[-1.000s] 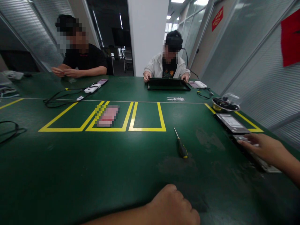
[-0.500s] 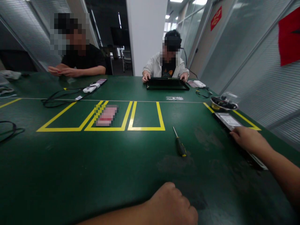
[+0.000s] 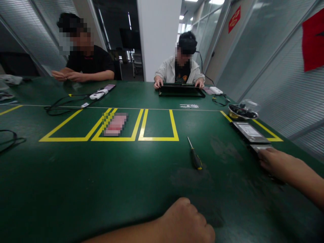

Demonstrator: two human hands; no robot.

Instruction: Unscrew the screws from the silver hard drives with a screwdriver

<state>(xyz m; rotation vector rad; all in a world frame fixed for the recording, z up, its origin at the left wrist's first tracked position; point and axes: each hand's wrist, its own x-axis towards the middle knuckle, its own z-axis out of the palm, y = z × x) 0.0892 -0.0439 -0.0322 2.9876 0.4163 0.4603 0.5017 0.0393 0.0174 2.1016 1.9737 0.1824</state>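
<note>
At the table's near edge my left hand rests as a fist with the back up; its fingers are curled under, and nothing sticks out of it. To the right, my right hand has its fingers and thumb closed on a hard drive, much of which the hand covers. Just beyond it lies another hard drive, flat, with a white label on top. The two drives sit end to end, almost touching. Between my hands, farther in, a screwdriver with a dark green and yellow handle points away from me.
Yellow tape marks boxes on the green table. A pixelated pink item lies in one. A bowl of dark parts stands beyond the drives. Two people sit opposite; one holds a black frame. Cables lie at left.
My right hand has shifted right and slightly nearer, now on the nearer hard drive. The farther drive is more fully uncovered. My left hand stays put.
</note>
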